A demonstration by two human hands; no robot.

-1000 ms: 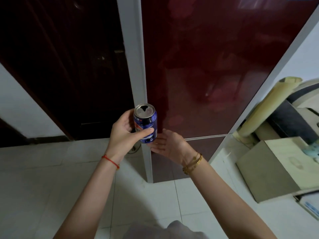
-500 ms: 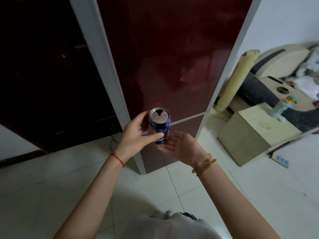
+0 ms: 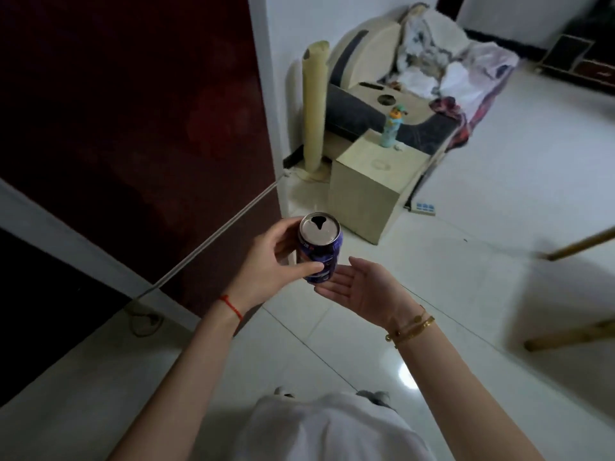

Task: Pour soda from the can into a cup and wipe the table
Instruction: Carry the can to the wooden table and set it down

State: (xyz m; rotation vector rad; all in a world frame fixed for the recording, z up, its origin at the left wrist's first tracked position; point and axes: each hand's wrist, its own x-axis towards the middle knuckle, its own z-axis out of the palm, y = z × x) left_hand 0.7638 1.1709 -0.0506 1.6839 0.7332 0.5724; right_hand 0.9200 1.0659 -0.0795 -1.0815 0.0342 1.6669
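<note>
A blue soda can (image 3: pixel 320 247) with its top opened stands upright in mid-air in front of me. My left hand (image 3: pixel 276 261) grips it round the side, thumb across the front. My right hand (image 3: pixel 359 286) lies palm up with straight fingers just below and to the right of the can's base, fingertips close under it. No cup or table top shows in the head view.
A dark red door panel (image 3: pixel 133 128) with a white frame stands at the left. A beige box (image 3: pixel 372 184) with a small bottle (image 3: pixel 392 126) on it sits ahead, a sofa (image 3: pixel 399 78) with clothes behind it. Wooden legs (image 3: pixel 579 244) show at the right. The floor is white tile.
The view has swung to the right, bringing the box, sofa and wooden legs into sight. The can stays in my left hand with my right hand open beneath it.
</note>
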